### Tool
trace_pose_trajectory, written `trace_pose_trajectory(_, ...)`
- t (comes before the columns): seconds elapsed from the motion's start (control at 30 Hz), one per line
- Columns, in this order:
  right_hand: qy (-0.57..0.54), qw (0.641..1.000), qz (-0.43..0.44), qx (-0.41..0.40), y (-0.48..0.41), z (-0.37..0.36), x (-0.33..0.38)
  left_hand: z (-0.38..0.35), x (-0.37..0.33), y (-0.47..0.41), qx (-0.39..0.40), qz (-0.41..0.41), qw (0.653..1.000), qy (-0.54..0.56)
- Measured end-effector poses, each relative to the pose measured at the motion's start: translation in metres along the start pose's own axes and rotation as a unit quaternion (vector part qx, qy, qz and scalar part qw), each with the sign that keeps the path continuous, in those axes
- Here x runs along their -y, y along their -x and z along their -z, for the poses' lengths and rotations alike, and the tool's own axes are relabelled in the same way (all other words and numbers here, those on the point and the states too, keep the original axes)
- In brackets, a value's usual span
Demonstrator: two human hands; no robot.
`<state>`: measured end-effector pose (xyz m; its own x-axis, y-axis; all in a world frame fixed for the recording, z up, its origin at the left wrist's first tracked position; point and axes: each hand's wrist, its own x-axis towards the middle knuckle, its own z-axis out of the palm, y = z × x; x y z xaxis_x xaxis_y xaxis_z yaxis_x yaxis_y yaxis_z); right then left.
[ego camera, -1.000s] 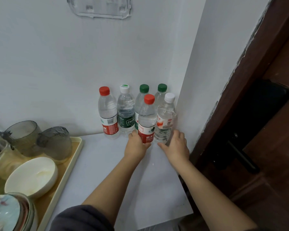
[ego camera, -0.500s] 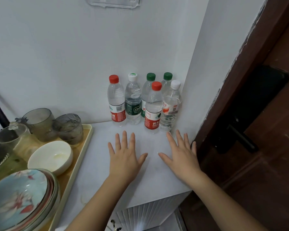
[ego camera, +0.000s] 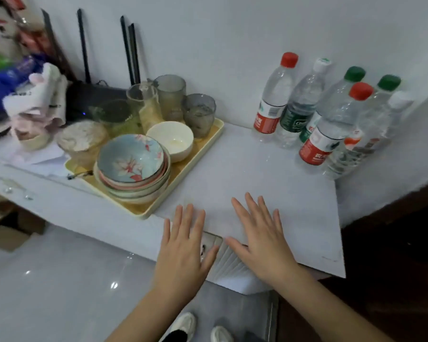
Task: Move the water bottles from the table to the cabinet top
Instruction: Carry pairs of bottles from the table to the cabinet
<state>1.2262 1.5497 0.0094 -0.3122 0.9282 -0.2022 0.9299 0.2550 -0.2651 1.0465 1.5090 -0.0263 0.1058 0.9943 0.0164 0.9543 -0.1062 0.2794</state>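
Several clear water bottles stand upright in the back right corner of the white cabinet top (ego camera: pixel 269 183), against the wall. The back row holds a red-capped bottle (ego camera: pixel 273 97), a white-capped one with a green label (ego camera: pixel 302 102) and two green-capped ones (ego camera: pixel 341 95). In front stand a second red-capped bottle (ego camera: pixel 331 127) and a white-capped bottle (ego camera: pixel 371 137). My left hand (ego camera: pixel 183 253) and my right hand (ego camera: pixel 262 240) hover flat with fingers spread over the cabinet's front edge, well short of the bottles. Both hold nothing.
A yellow tray (ego camera: pixel 190 178) at the left carries stacked floral bowls (ego camera: pixel 134 166), a white bowl (ego camera: pixel 171 140) and grey glasses (ego camera: pixel 198 114). Cloths and clutter (ego camera: pixel 35 99) lie at far left. A dark wooden door (ego camera: pixel 393 255) borders the right. Grey floor and my shoes (ego camera: pixel 183 324) show below.
Both hands let go of the front bottles, spread open and drew back to the cabinet's front edge. The view has swung left and down.
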Motion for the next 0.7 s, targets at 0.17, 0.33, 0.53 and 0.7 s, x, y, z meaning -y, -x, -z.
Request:
trace_pose_trajectory(0.17, 0.007, 0.982, 0.186, 0.025, 0.01, -0.027, 0.012, -0.035, -0.004, 0.088, -0.021, 0.196, 0.98, 0.023)
trace_pose_trajectory(0.33, 0.057, 0.932, 0.351, 0.063, 0.034, -0.066, 0.029, -0.06, -0.034, 0.166, -0.006, 0.353, 0.935, 0.021)
trace_pose_trajectory(0.53, 0.161, 0.871, 0.432, 0.169, 0.058, -0.107, 0.072, -0.071, -0.051, 0.239, 0.057, 0.513, 0.856, 0.031)
trace_pose_trajectory(0.7, 0.239, 0.802, 0.499, 0.226, 0.091, -0.144, 0.12, -0.077, -0.056, 0.298, 0.044, 0.601, 0.795, 0.068)
